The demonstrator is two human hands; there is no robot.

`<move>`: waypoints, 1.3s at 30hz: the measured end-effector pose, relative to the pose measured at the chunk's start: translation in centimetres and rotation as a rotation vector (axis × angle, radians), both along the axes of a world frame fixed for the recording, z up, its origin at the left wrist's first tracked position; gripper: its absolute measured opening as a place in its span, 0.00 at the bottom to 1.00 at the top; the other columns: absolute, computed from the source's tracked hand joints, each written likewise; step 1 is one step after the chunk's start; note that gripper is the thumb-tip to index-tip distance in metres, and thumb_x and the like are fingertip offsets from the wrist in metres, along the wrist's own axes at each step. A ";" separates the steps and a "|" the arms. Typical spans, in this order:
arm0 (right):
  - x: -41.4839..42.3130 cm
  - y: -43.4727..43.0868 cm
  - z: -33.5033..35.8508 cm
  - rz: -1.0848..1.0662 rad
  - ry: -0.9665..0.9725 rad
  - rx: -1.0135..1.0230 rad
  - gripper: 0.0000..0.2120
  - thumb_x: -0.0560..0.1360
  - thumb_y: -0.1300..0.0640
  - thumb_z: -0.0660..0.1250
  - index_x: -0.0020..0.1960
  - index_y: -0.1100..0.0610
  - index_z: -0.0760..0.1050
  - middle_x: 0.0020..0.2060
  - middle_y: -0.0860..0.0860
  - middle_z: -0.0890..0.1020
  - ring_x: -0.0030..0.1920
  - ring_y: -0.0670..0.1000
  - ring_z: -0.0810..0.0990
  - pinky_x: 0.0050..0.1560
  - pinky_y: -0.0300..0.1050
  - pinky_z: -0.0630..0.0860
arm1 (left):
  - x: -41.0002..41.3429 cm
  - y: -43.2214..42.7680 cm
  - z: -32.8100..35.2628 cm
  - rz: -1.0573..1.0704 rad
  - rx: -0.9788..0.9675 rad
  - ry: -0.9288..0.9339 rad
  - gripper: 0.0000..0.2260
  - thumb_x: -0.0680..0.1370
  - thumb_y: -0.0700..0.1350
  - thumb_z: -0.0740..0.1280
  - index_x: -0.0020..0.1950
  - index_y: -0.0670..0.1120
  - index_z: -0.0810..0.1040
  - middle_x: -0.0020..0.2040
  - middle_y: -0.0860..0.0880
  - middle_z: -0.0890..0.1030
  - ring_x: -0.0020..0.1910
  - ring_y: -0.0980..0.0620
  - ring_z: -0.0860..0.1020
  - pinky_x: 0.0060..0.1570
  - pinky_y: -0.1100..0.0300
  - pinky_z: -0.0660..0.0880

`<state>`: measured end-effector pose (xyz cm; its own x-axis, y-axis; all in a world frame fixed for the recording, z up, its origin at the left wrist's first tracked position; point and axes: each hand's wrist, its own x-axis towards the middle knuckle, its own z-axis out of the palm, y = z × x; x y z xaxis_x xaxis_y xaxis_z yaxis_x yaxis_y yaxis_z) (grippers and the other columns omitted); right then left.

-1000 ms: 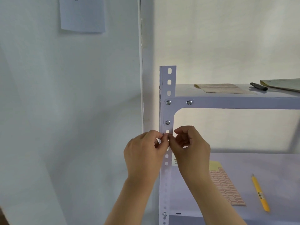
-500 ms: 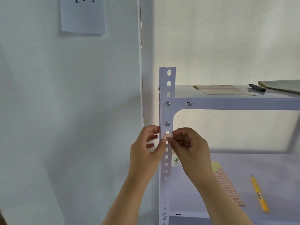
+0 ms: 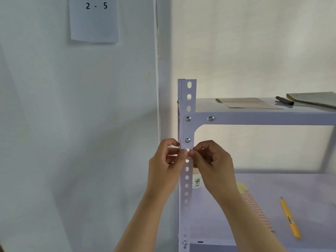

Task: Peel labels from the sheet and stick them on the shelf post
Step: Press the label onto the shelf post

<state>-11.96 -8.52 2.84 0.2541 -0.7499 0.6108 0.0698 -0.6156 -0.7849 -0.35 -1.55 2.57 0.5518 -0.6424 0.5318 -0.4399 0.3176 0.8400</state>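
Note:
The white perforated shelf post (image 3: 187, 99) stands upright at the shelf's front left corner. My left hand (image 3: 166, 164) and my right hand (image 3: 212, 164) meet on the post just below its third bolt. Both thumbs press a small label (image 3: 189, 157) against the post's front; only a sliver of the label shows under the fingertips. The label sheet (image 3: 254, 208), with rows of reddish labels on yellow backing, lies on the lower shelf behind my right forearm.
A yellow utility knife (image 3: 289, 217) lies on the lower shelf (image 3: 300, 188) at the right. A small white bottle (image 3: 196, 181) stands behind the post. The upper shelf (image 3: 263, 118) holds another sheet (image 3: 247, 102), a black marker (image 3: 284, 100) and a pad. A paper reading "2 - 5" (image 3: 94, 19) hangs on the wall.
Both hands have shifted slightly upward on the post. The label, visible between the fingertips half a second ago, is now mostly covered by the pressing thumbs.

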 end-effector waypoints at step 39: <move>-0.3 0.9 0.1 0.040 0.016 0.106 0.08 0.73 0.70 0.69 0.45 0.58 0.79 0.37 0.55 0.86 0.37 0.53 0.84 0.45 0.54 0.81 | 2.9 0.0 -0.3 -0.267 0.084 -0.085 0.18 0.77 0.44 0.71 0.59 0.60 0.67 0.51 0.51 0.84 0.41 0.54 0.83 0.40 0.60 0.80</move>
<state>-12.24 -7.60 2.98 0.2942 -0.7991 0.5243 0.0799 -0.5260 -0.8467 2.56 -1.52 2.28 0.3133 -0.8024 0.5080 -0.4200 0.3627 0.8319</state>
